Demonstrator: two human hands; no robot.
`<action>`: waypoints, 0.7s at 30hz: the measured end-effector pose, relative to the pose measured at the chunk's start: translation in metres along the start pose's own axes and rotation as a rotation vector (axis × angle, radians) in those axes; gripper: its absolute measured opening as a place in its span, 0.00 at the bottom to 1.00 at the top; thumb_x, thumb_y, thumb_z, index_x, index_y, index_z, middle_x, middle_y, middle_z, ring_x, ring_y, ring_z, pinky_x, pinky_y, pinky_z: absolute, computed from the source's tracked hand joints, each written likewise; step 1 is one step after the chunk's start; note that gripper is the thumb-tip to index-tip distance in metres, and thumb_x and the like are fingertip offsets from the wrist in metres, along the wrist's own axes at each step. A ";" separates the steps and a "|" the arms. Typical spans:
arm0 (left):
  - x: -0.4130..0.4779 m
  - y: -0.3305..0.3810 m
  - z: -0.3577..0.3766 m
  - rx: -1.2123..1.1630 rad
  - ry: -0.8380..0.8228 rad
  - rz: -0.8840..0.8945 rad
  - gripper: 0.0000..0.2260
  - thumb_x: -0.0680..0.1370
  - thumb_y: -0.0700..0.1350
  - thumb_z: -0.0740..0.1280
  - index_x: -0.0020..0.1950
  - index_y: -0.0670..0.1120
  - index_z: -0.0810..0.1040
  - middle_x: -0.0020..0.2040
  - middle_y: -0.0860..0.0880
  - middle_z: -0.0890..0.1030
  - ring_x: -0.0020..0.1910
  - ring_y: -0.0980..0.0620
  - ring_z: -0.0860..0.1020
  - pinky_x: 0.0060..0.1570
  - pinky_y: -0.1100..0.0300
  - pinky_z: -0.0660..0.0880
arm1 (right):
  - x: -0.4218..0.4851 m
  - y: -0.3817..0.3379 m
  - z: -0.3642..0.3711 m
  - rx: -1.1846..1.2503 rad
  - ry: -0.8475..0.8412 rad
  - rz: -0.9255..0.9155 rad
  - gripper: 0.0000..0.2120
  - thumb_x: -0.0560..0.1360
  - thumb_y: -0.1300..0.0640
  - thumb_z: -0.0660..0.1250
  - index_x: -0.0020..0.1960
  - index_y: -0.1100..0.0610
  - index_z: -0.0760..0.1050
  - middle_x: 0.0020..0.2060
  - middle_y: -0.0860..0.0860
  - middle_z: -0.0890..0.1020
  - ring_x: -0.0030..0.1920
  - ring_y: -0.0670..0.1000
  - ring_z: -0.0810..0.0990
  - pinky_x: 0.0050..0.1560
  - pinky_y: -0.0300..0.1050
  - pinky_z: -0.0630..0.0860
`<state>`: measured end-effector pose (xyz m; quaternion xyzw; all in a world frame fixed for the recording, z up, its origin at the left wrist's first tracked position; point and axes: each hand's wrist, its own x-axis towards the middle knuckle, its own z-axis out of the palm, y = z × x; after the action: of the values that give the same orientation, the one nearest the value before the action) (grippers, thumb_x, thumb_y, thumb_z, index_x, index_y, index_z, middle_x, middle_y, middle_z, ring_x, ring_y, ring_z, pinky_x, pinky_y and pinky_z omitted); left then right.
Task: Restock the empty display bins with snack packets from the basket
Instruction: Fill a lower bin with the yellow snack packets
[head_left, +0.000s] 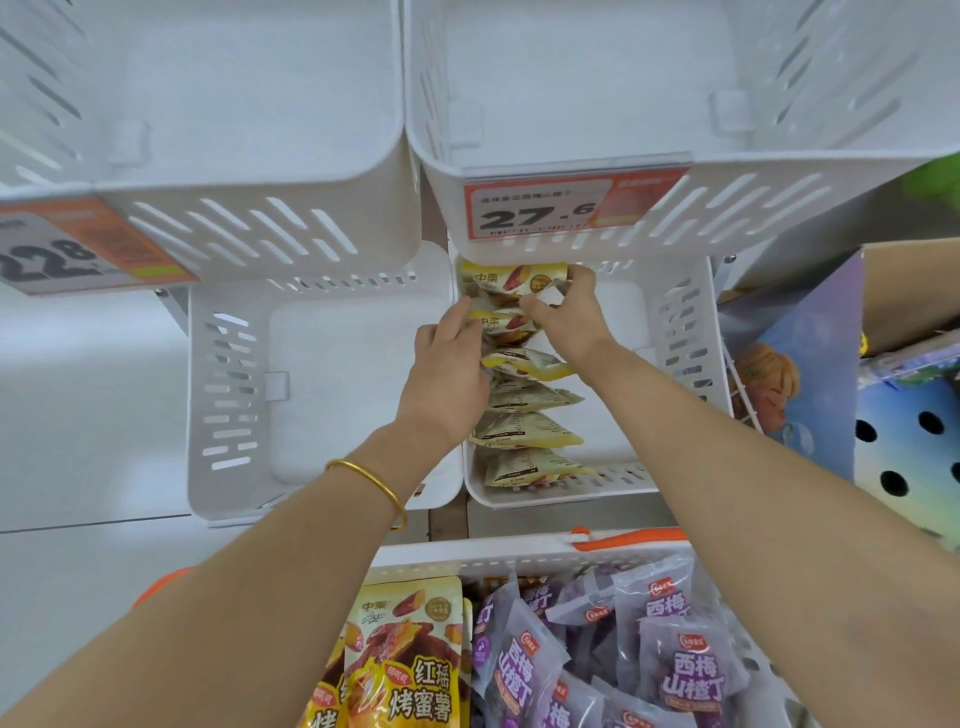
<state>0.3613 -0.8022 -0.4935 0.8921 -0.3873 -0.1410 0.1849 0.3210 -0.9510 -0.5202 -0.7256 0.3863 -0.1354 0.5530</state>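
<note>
Several yellow snack packets (524, 410) stand in a row along the left side of the lower right white bin (680, 364). My left hand (449, 364) grips the row from the left, its fingers curled on a packet near the back. My right hand (569, 312) pinches a yellow packet at the back of the same bin. Below, the white basket (519, 558) with orange handles holds large yellow sweet-potato packets (410, 665) on the left and purple packets (670, 649) on the right.
The lower left bin (322, 395) holds nothing. Two upper white bins (249, 156) (597, 104) also hold nothing and carry price tags, one reading 27.6 (540, 213). A purple display box (795, 374) and a blue perforated panel (914, 447) stand at the right.
</note>
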 end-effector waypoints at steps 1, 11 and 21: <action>-0.001 0.000 0.000 -0.005 0.001 0.004 0.19 0.78 0.36 0.57 0.69 0.42 0.65 0.77 0.51 0.51 0.70 0.46 0.55 0.65 0.58 0.62 | -0.004 0.000 -0.001 0.006 -0.003 0.005 0.29 0.77 0.56 0.65 0.73 0.59 0.54 0.63 0.53 0.69 0.62 0.50 0.68 0.60 0.41 0.66; -0.014 -0.014 0.009 0.294 0.029 0.130 0.22 0.81 0.45 0.54 0.75 0.49 0.59 0.78 0.50 0.48 0.74 0.44 0.51 0.69 0.50 0.60 | -0.050 0.015 0.000 0.028 0.014 0.140 0.24 0.82 0.51 0.51 0.76 0.56 0.52 0.72 0.57 0.65 0.71 0.56 0.65 0.69 0.48 0.62; -0.034 -0.018 0.005 0.347 -0.040 0.039 0.27 0.81 0.43 0.55 0.77 0.49 0.47 0.78 0.46 0.42 0.76 0.44 0.46 0.71 0.50 0.58 | -0.062 0.011 -0.008 -0.125 -0.171 0.143 0.29 0.82 0.52 0.53 0.77 0.59 0.42 0.76 0.57 0.56 0.75 0.55 0.56 0.72 0.49 0.56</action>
<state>0.3481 -0.7665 -0.5017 0.9000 -0.4266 -0.0864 0.0231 0.2699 -0.9132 -0.5129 -0.7382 0.3960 -0.0088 0.5461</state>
